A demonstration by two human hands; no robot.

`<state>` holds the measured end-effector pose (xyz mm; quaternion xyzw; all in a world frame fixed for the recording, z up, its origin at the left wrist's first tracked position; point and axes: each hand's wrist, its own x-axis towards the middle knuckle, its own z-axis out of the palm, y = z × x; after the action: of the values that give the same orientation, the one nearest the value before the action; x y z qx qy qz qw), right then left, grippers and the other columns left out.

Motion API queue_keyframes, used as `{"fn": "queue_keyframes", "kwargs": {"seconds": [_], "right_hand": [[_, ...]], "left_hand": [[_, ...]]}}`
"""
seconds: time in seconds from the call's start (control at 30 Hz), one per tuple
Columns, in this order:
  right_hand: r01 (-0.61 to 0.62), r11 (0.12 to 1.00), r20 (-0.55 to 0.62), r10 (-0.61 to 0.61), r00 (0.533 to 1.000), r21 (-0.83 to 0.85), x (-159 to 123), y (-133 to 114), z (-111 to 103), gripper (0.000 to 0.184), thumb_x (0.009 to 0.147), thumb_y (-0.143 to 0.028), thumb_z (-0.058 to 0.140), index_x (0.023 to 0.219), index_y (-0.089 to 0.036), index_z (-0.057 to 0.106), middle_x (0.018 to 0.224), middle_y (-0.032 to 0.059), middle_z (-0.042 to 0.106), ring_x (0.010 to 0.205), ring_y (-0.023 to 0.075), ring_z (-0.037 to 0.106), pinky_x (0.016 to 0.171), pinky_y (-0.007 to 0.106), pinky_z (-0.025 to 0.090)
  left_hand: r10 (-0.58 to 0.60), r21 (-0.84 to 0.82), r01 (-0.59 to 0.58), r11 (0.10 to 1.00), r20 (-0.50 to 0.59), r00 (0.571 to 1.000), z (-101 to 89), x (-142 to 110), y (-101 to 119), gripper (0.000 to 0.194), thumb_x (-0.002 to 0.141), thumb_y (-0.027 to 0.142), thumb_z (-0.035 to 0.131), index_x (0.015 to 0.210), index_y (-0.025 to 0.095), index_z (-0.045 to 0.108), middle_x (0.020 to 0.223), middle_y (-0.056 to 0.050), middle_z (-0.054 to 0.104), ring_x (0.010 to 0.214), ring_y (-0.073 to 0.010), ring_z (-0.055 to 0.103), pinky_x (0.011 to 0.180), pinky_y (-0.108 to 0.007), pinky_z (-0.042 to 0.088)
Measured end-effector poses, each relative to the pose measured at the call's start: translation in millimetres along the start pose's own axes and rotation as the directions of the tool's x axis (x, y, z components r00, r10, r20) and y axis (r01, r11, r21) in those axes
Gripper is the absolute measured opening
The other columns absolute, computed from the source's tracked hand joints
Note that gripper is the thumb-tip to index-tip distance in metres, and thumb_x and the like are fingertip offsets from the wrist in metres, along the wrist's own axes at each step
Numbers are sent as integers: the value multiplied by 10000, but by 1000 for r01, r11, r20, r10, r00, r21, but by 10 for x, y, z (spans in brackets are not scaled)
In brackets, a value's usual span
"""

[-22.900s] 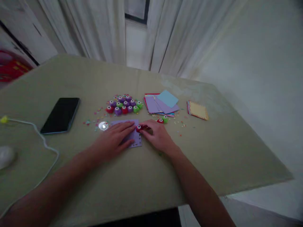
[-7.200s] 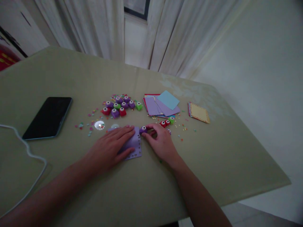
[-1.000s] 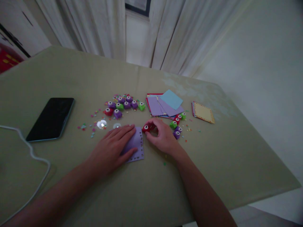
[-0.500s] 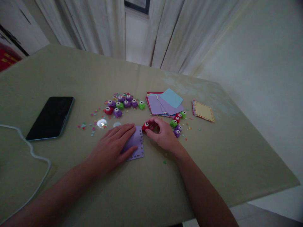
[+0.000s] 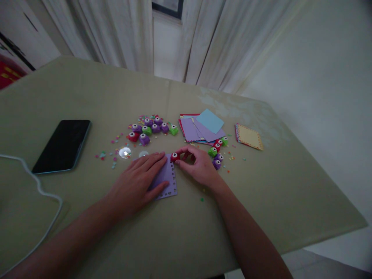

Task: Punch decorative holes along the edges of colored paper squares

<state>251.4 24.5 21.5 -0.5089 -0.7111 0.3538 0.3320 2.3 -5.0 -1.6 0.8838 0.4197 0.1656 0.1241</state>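
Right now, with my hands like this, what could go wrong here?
The left hand covers much of the purple card, so the card might shift unseen if its press eases. The red punch, in the right hand at the card's edge, could bite crookedly or overlap holes already there.

The head camera looks from the wearer's eye level, above the near side of the table (image 5: 270, 186), forward and steeply down across it. It is close enough that both forearms enter from the bottom edge, with the left hand (image 5: 139, 178), right hand (image 5: 200, 166), card (image 5: 165, 178) and punch (image 5: 174, 157) just below the middle. The wide view takes in the tablet (image 5: 64, 145) at left, the curtains (image 5: 124, 35) and part of a window (image 5: 168, 6) beyond the far edge, and the wall (image 5: 322, 100) at right.
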Motion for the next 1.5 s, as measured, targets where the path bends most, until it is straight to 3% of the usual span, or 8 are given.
{"fn": "queue_keyframes", "kwargs": {"seconds": [0.4, 1.03, 1.23, 1.37, 1.5], "right_hand": [[55, 998, 18, -55, 998, -32, 19, -12, 36, 186, 967, -221, 759, 1147, -248, 801, 1086, 37, 798, 898, 192, 706, 780, 300, 522], [39, 999, 35, -39, 999, 3, 31, 11, 37, 209, 949, -202, 788, 1156, -230, 807, 1012, 21, 797, 806, 157, 686, 772, 273, 514], [-33, 997, 16, 31, 999, 76, 47, 33, 34, 253, 954, -285, 786, 1185, -181, 788, 985, 54, 809, 830, 173, 722, 784, 285, 538], [-100, 987, 25, 97, 995, 129, 78, 68, 1, 226, 993, -292, 718, 1179, -171, 762, 1091, 76, 806, 930, 175, 738, 859, 301, 552], [-164, 986, 59, 161, 985, 35, 192, 29, -40, 178, 994, -299, 716, 1084, -154, 766, 1027, 73, 800, 899, 167, 715, 823, 285, 533]], "left_hand": [[-8, -16, 7, 1000, -8, 1000, 9, 2, -6, 708, 1064, 601, 500, 1645, 210, 397, 1644, -122, 519, 1484, -324, 503, 1237, -512, 405], [-18, -12, 19, 1000, 14, 1000, -5, 18, 5, 702, 1071, 596, 476, 1637, 187, 405, 1638, -136, 523, 1473, -336, 511, 1221, -540, 418], [-10, -41, 10, 999, -2, 1000, -30, 32, 17, 679, 1069, 593, 481, 1628, 211, 429, 1632, -130, 533, 1479, -328, 511, 1233, -525, 412], [1, -13, -1, 1000, -55, 998, -91, 43, 19, 643, 1082, 570, 469, 1591, 178, 476, 1612, -142, 552, 1471, -327, 515, 1238, -525, 407], [8, 33, -6, 999, -84, 996, -149, 47, 2, 597, 1069, 549, 513, 1545, 189, 532, 1544, -146, 611, 1398, -341, 567, 1203, -532, 437]]}}
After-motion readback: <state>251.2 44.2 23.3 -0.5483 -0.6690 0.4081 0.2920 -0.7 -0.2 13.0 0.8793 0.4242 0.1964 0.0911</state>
